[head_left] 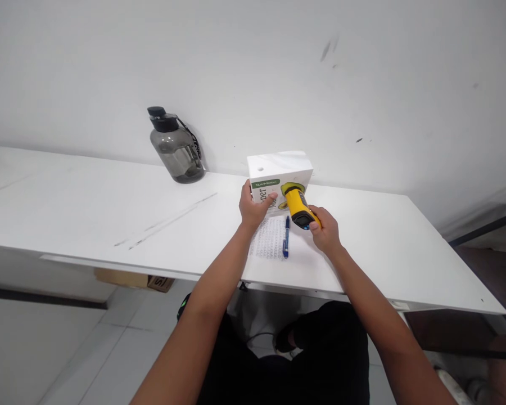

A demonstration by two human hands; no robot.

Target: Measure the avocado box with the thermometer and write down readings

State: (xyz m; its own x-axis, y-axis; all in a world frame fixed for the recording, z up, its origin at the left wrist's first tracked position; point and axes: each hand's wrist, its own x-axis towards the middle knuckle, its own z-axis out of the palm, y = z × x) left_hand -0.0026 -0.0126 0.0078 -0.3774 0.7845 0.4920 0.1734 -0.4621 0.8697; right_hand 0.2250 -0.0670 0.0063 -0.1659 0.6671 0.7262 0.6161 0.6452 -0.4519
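Note:
My left hand [253,207] grips the left side of a white box [279,165], with its thumb across the printed front. A green "NutriMotion" label and a picture of an avocado show on that face; the box is tilted above the table. In my right hand [325,230] is a yellow and black gun-shaped device that looks like an infrared thermometer [297,205]. Its front end points at the avocado picture, close to the box; I cannot tell whether they touch. Below lie a sheet of handwritten paper [267,241] and a blue pen [286,239] along its right side.
A grey see-through water bottle [177,152] with a black lid stands at the back left by the wall. The white table [88,208] runs along the wall. A cardboard box [126,278] is under it, and a dark metal frame [489,226] is at the right.

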